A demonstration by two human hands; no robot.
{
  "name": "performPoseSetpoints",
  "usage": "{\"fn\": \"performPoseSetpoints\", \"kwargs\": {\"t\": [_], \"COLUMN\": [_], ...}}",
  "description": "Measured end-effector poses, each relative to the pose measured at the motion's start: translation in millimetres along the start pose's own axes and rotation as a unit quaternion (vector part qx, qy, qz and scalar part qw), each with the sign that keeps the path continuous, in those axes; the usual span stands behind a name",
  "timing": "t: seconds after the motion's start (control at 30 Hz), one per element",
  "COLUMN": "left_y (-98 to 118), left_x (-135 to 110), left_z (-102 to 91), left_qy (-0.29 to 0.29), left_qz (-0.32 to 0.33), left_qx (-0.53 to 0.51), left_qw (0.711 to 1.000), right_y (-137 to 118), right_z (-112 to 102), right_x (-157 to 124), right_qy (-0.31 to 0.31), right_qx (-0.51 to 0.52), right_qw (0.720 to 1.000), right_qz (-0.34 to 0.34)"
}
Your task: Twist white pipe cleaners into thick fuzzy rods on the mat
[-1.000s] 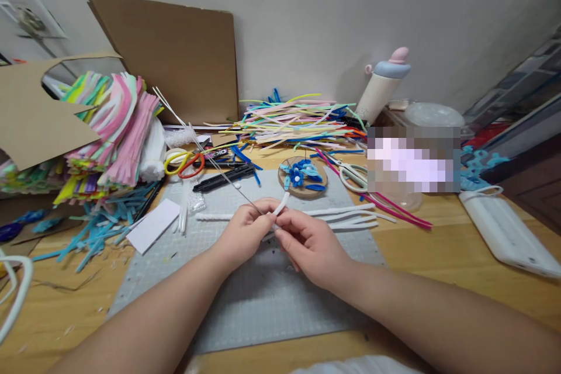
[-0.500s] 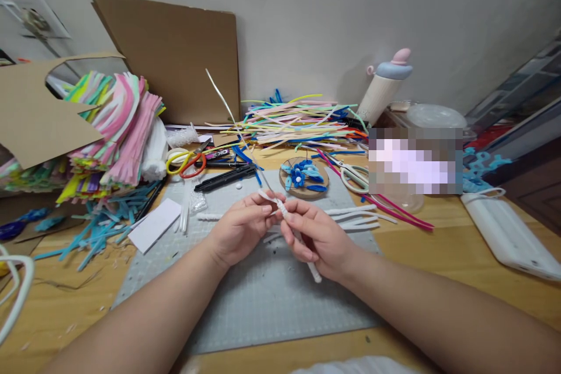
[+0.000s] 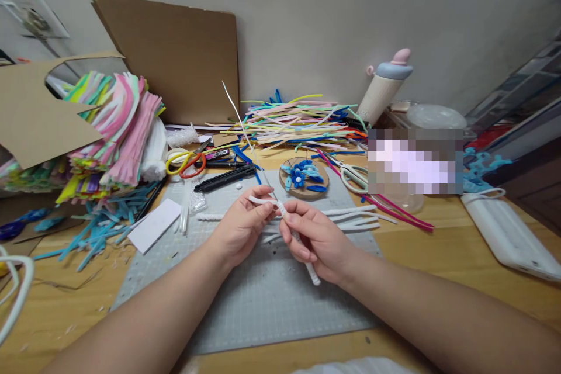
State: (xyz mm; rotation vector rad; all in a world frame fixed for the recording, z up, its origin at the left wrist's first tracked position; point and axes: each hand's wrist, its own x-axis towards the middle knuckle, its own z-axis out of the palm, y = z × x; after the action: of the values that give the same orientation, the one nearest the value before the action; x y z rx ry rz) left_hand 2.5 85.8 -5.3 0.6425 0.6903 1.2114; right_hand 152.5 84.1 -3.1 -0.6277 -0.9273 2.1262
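Note:
My left hand [image 3: 241, 228] pinches a white pipe cleaner [image 3: 259, 200] between thumb and fingers; its short free end sticks out to the left. That pipe cleaner coils around a thin wire [image 3: 239, 115], which slants up and away to the left. Closed around the white wrapped part of the stem [image 3: 312, 274] is my right hand [image 3: 319, 236], and the stem's lower end shows beneath it. Behind both hands, several white pipe cleaners [image 3: 357, 223] lie on the grey cutting mat [image 3: 276, 298].
A round wooden slice [image 3: 302, 191] bears a blue flower [image 3: 297, 176]. Around it lie green-handled scissors [image 3: 354, 178], a black pen-like tool [image 3: 225, 178] and orange-yellow scissors [image 3: 187, 163]. Coloured pipe cleaners [image 3: 298, 123] pile up by the wall; a white card [image 3: 155, 225] sits left.
The wire has swung to the right and its tip sits lower. My left hand has shifted slightly left, and the pipe cleaner's free end now points left. My right hand stays nearly in place.

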Motion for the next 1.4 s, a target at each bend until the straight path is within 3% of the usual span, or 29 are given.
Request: {"fn": "performPoseSetpoints", "kwargs": {"t": [0.1, 0.33, 0.57, 0.73, 0.93, 1.13, 1.4], "left_y": [0.8, 3.5, 3.3, 3.4, 3.9, 2.8, 0.6], "left_x": [-1.1, 0.7, -0.1, -4.2, -1.6, 0.3, -0.3], "left_z": [1.5, -1.4, 0.1, 5.3, 3.8, -1.6, 0.4], "left_qy": [-0.004, -0.001, -0.002, -0.018, 0.02, -0.028, 0.007], "left_qz": [0.001, 0.034, 0.04, 0.042, 0.041, 0.035, 0.046], "left_qx": [0.022, 0.036, 0.05, 0.062, 0.073, 0.065, 0.059], "left_qw": [1.0, 0.999, 0.998, 0.997, 0.996, 0.997, 0.997], "right_y": [0.8, -5.8, -2.8, -0.6, -6.5, -7.5, -2.5], "right_z": [-0.2, -0.2, 0.3, 1.7, 0.1, -2.3, -4.8], "right_x": [-0.7, -0.4, -1.9, -4.6, -3.9, -1.5, -0.8], "right_qy": [-0.012, 0.025, -0.026, -0.06, -0.041, -0.073, -0.092], "right_qx": [-0.007, 0.024, 0.051, 0.049, 0.072, 0.09, 0.076], "right_qw": [1.0, 0.999, 0.997, 0.995, 0.995, 0.989, 0.989], "right_qz": [0.004, -0.002, 0.052, 0.055, 0.062, 0.088, 0.092]}}
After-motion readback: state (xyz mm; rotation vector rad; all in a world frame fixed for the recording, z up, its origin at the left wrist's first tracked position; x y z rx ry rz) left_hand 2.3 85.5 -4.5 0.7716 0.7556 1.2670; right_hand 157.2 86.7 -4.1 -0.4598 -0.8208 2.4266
